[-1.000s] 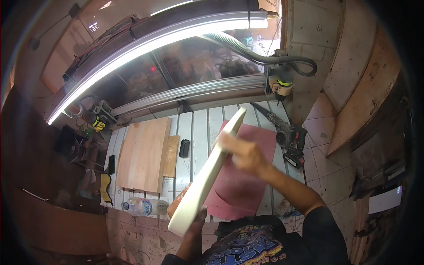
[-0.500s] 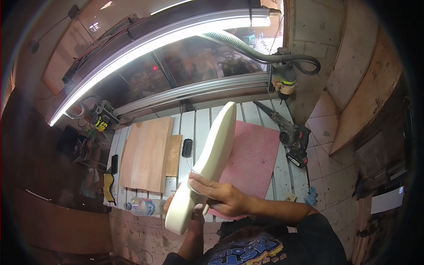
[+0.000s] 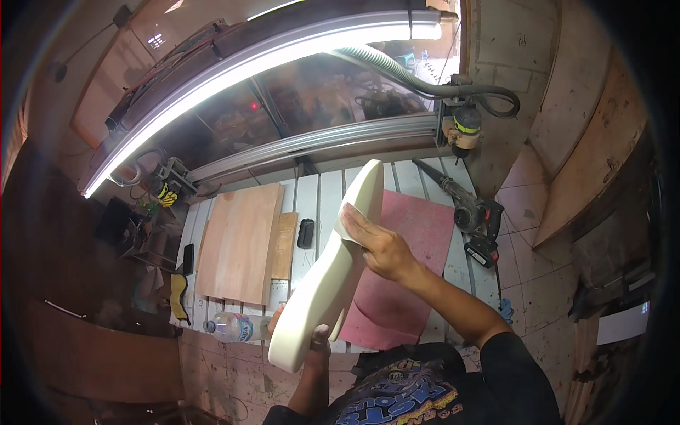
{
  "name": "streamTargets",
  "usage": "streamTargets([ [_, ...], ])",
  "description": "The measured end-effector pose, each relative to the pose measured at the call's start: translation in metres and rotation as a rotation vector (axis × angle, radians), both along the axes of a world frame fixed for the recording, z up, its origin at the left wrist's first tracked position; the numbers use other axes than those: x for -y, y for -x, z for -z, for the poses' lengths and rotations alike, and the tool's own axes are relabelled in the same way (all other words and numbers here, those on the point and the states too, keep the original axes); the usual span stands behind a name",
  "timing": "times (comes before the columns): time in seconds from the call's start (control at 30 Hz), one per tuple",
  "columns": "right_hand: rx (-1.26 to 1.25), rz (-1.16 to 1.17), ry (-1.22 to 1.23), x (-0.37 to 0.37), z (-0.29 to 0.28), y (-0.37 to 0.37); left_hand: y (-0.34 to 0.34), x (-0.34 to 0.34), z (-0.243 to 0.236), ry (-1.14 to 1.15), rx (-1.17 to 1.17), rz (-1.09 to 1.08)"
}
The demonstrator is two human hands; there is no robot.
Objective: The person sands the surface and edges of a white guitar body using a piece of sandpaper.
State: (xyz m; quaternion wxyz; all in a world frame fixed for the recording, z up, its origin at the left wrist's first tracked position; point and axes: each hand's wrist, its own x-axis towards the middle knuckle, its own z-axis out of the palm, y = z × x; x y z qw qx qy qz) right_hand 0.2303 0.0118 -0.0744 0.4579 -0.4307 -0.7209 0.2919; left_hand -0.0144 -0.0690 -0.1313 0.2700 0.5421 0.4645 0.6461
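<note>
We hold the cream piece (image 3: 320,290) tilted, lower end gripped in our left hand (image 3: 319,343). Our right hand (image 3: 386,251) contacts its upper part; we cannot tell its grip. Below the piece, a pink sheet (image 3: 419,230) lies on the slatted bench (image 3: 328,198).

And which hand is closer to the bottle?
Left. The left hand is close by, to the bottle's right; the right hand is farther, up and to the right.

On the table (image 3: 327,193) we see a board (image 3: 237,244) at left, a plank (image 3: 285,248) showing beside it, a bottle (image 3: 230,326) near the front edge and a blower (image 3: 469,214) at right; above, a lit lamp (image 3: 276,58)
</note>
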Motion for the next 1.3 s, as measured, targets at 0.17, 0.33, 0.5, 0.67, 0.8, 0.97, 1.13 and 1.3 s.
streamTargets([
  [0.17, -0.197, -0.268, -0.144, 0.042, -0.039, 0.039, -0.008, -0.001, -0.024, -0.044, 0.033, -0.022],
  [0.33, 0.078, 0.209, -0.17, -0.02, -0.017, -0.023, -0.002, 0.0, -0.005, -0.056, 0.013, -0.008],
  [0.5, 0.114, -0.008, -0.256, 0.016, -0.018, 0.022, 0.009, 0.005, -0.001, -0.021, 0.093, 0.019],
  [0.67, 0.201, 0.326, -0.312, -0.037, -0.02, -0.038, 0.02, 0.014, 0.002, 0.005, 0.006, 0.018],
  [0.8, 0.21, 0.151, -0.281, 0.01, -0.023, 0.011, 0.034, 0.027, 0.009, 0.021, -0.002, -0.014],
  [0.97, 0.219, 0.296, -0.367, -0.015, -0.012, -0.027, 0.041, 0.026, 0.026, 0.011, 0.03, -0.023],
  [1.13, 0.189, 0.311, -0.296, 0.005, -0.02, -0.001, 0.049, 0.029, 0.06, 0.018, 0.106, -0.035],
  [1.3, 0.234, 0.254, -0.427, 0.003, -0.004, -0.016, 0.059, 0.046, 0.095, 0.054, 0.18, -0.024],
])
